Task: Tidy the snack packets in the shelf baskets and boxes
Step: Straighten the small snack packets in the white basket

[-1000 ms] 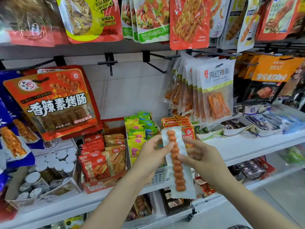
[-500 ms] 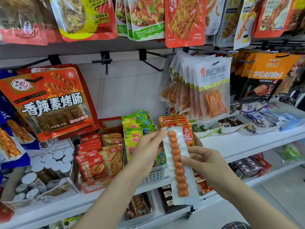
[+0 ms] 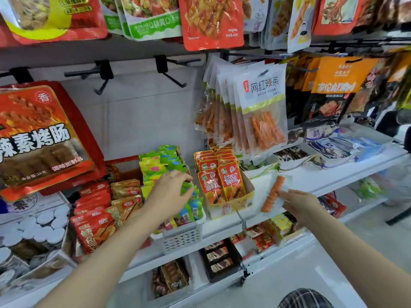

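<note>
The left hand (image 3: 171,190) reaches into the white basket (image 3: 182,237), its curled fingers down among the green and yellow packets (image 3: 160,163), though a firm grip cannot be made out. The right hand (image 3: 298,203) pinches a clear packet (image 3: 266,196) of orange sausage, tilted, just beside the box (image 3: 231,205) of red packets (image 3: 220,181). Both stand on the white shelf (image 3: 311,176).

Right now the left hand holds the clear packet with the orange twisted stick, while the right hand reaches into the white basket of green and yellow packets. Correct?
Not quite: the hands are swapped. In the head view the right hand holds the clear packet with the orange twisted stick, while the left hand reaches into the white basket of green and yellow packets.
</note>
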